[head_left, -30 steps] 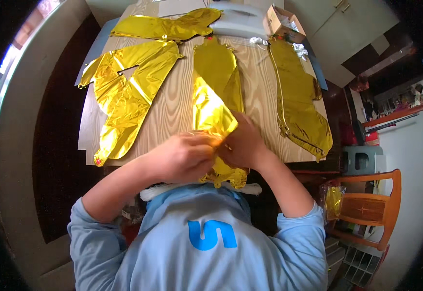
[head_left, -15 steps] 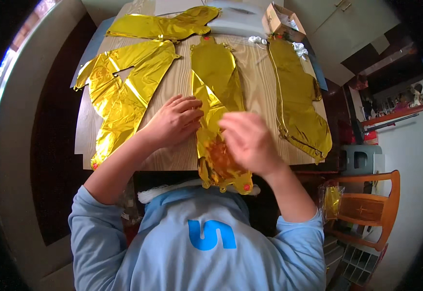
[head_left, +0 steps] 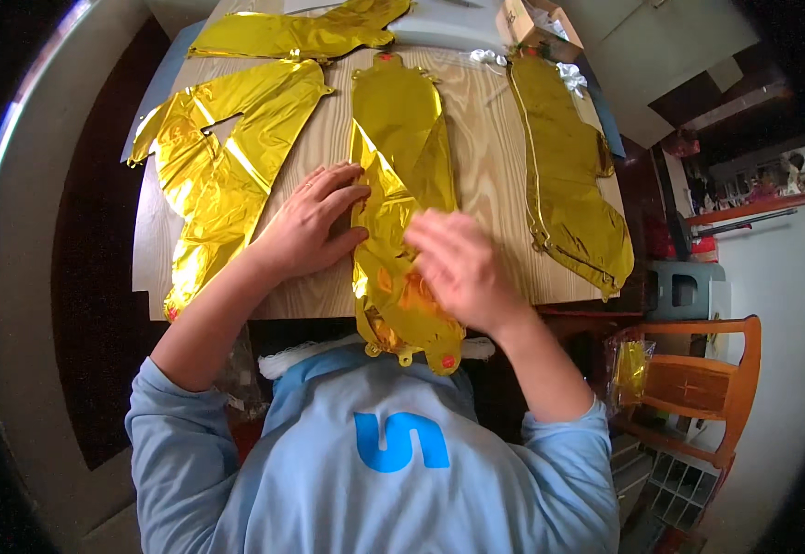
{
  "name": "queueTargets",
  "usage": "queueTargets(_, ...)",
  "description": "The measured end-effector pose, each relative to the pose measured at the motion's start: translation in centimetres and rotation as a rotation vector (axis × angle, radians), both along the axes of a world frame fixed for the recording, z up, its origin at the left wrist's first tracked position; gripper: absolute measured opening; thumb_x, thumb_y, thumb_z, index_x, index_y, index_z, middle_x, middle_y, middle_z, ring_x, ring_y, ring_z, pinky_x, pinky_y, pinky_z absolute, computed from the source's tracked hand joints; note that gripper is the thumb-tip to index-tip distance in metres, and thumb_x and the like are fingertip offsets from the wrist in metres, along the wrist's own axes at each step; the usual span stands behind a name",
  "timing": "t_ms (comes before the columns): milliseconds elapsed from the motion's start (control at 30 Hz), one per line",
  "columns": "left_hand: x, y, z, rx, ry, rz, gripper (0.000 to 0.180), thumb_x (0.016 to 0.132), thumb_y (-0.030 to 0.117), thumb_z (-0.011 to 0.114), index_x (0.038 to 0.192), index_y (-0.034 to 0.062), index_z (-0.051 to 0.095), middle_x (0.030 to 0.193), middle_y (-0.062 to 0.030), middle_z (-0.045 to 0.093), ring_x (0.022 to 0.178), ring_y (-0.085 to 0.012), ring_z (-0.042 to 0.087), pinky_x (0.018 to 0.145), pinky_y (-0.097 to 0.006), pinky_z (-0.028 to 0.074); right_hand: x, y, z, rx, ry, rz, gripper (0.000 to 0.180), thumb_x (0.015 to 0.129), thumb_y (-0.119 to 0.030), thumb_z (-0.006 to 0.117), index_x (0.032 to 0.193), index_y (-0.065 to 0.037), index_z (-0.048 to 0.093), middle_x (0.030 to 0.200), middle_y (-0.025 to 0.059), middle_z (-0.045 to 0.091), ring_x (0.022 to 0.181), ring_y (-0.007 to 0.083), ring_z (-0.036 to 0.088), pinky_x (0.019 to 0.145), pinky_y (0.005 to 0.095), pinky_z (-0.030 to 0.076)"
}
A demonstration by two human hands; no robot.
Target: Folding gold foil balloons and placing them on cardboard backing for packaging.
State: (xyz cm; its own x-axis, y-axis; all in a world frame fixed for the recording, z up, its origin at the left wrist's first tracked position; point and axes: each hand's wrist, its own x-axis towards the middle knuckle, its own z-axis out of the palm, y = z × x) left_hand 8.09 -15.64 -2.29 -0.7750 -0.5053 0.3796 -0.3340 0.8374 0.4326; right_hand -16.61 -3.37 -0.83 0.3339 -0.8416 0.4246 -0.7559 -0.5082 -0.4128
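Nearest to us, our right hand (head_left: 458, 268) hovers flat and blurred over the lower half of the middle gold foil balloon (head_left: 400, 198), its grip released, fingers spread, grasping nothing; we cannot tell whether the palm touches the foil. That balloon lies lengthwise on the wooden worktop (head_left: 485, 157), its near end hanging over the edge at six o'clock, above our light blue shirt (head_left: 375, 462). Our left hand (head_left: 314, 222), at about nine o'clock from the right one, rests palm down with an open grip, its fingertips on the left edge of the same balloon, where the foil is folded up. Further left, at ten o'clock, a crumpled gold foil shape (head_left: 217, 171) lies flat on the worktop. At two o'clock a long gold foil piece (head_left: 564, 175) runs along the right side. Farthest off, at twelve o'clock, another gold foil balloon (head_left: 296, 32) lies across the top. A wooden chair (head_left: 698, 388) stands at four o'clock, beside the worktop.
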Motion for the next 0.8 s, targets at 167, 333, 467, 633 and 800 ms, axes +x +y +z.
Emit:
queueTargets(167, -0.1, 1.2, 0.7, 0.008, -0.118, 0.003, 0.061, 0.087, 0.025, 0.072, 0.140, 0.0035, 0.051, 0.146, -0.0192, 0.048, 0.138, -0.0399, 0.043, 0.118, -0.053, 0.028, -3.2, -2.1, -0.7, 0.078, 0.128, -0.126, 0.036, 0.091, -0.021, 0.067, 0.122, -0.002, 0.066, 0.135, 0.0141, 0.061, 0.129, 0.0317, 0.053, 0.111, 0.0489, 0.037)
queueTargets(333, -0.6, 1.0, -0.1, -0.006, -0.121, 0.014, 0.064, 0.089, 0.029, 0.070, 0.143, 0.0026, 0.048, 0.148, -0.0195, 0.047, 0.140, -0.0375, 0.041, 0.118, -0.053, 0.028, -4.1, -2.6, -0.9, 0.136, 0.230, -0.130, 0.039, 0.095, -0.027, 0.063, 0.128, -0.006, 0.065, 0.142, 0.0090, 0.057, 0.136, 0.0287, 0.048, 0.116, 0.0511, 0.030)
queueTargets(467, -1.4, 0.5, -0.2, -0.020, -0.099, -0.031, 0.065, 0.089, 0.030, 0.070, 0.143, 0.0019, 0.048, 0.147, -0.0197, 0.047, 0.139, -0.0380, 0.042, 0.117, -0.052, 0.029, -4.8, -2.3, -0.6, 0.164, 0.230, -0.151, 0.040, 0.096, -0.028, 0.063, 0.130, -0.007, 0.063, 0.145, 0.0090, 0.055, 0.137, 0.0300, 0.046, 0.117, 0.0513, 0.030)
queueTargets(633, -0.5, 0.6, 0.1, -0.019, -0.159, -0.033, 0.067, 0.088, 0.032, 0.071, 0.144, 0.0047, 0.047, 0.151, -0.0191, 0.044, 0.144, -0.0366, 0.037, 0.119, -0.053, 0.025, -4.6, -1.8, -0.5, 0.156, 0.239, -0.143, 0.042, 0.096, -0.028, 0.063, 0.133, -0.009, 0.061, 0.147, 0.0093, 0.053, 0.139, 0.0311, 0.044, 0.117, 0.0521, 0.030)
queueTargets(800, -0.5, 0.7, 0.2, -0.016, -0.191, -0.031, 0.070, 0.088, 0.034, 0.071, 0.146, 0.0052, 0.045, 0.154, -0.0187, 0.040, 0.145, -0.0349, 0.035, 0.120, -0.054, 0.023, -4.9, -1.8, -0.4, 0.149, 0.185, -0.147, 0.040, 0.095, -0.026, 0.064, 0.131, -0.009, 0.063, 0.144, 0.0095, 0.056, 0.136, 0.0320, 0.047, 0.116, 0.0507, 0.032)
